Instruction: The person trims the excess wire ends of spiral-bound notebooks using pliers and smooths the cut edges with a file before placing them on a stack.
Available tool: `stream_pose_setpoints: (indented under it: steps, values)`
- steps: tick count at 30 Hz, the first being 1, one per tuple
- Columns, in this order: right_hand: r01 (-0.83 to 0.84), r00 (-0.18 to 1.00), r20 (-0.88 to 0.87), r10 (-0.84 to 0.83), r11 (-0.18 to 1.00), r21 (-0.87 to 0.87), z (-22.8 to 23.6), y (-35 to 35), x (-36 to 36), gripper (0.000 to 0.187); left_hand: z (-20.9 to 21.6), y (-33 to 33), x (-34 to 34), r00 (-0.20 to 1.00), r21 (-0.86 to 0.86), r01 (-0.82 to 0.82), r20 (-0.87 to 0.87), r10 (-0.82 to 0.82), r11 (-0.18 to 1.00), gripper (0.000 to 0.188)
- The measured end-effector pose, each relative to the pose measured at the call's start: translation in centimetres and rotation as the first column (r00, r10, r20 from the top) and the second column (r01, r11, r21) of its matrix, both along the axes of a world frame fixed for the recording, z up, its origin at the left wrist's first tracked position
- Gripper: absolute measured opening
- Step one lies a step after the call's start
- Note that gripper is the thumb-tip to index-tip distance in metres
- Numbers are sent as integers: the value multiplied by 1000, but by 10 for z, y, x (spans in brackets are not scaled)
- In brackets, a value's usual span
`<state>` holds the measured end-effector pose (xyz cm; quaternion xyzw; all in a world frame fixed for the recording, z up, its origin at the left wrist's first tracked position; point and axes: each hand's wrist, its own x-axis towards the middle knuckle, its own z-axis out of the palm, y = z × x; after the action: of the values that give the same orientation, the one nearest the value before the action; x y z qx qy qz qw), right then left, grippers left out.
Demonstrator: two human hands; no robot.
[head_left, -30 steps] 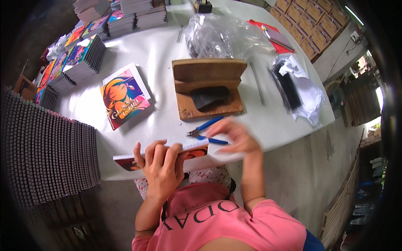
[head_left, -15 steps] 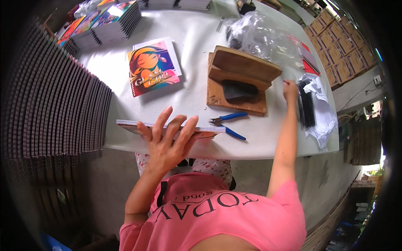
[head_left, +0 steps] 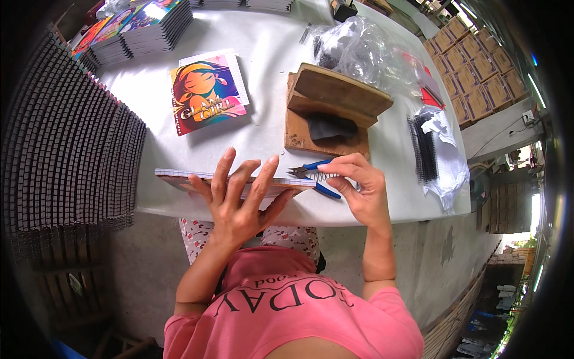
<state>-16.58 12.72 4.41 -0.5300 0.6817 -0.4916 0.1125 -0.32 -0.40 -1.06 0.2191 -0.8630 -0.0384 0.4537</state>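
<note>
My left hand (head_left: 234, 203) grips an unbound notebook (head_left: 170, 175) at the table's front edge, fingers spread across its top edge. The notebook is tilted, showing a thin strip of lined pages and part of a colourful cover. My right hand (head_left: 366, 186) pinches a short spiral binding coil (head_left: 327, 176) at the notebook's right end; whether the coil touches the pages I cannot tell. Beneath and beside it lie cutting pliers (head_left: 327, 191) with blue handles. Behind them stands a wooden binding jig (head_left: 299, 134) with a dark pad (head_left: 330, 127) on it.
A notebook with an illustrated cover (head_left: 206, 96) lies farther back. Tall stacks of spiral-bound notebooks (head_left: 72, 149) line the left; more stacks (head_left: 158, 30) stand behind. At right are black coils (head_left: 423, 149) on white paper (head_left: 448, 161), and clear plastic (head_left: 371, 51). Cartons (head_left: 472, 72) are piled beyond.
My right hand has come from beside the black coils at right to the notebook's right end, now with a coil in it. My left hand stays on the notebook.
</note>
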Motion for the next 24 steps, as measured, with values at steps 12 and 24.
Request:
stream_pose_setpoints:
  steps: [12,24]
  values:
    - [-281,940,236,245,951,131,-5,9,-14,17,8,5,1,1000,27,10,-30,-9,1000,51]
    - [-130,985,-103,138,988,81,6,6,10,25,-8,16,-11,999,-22,-35,-15,35,999,61]
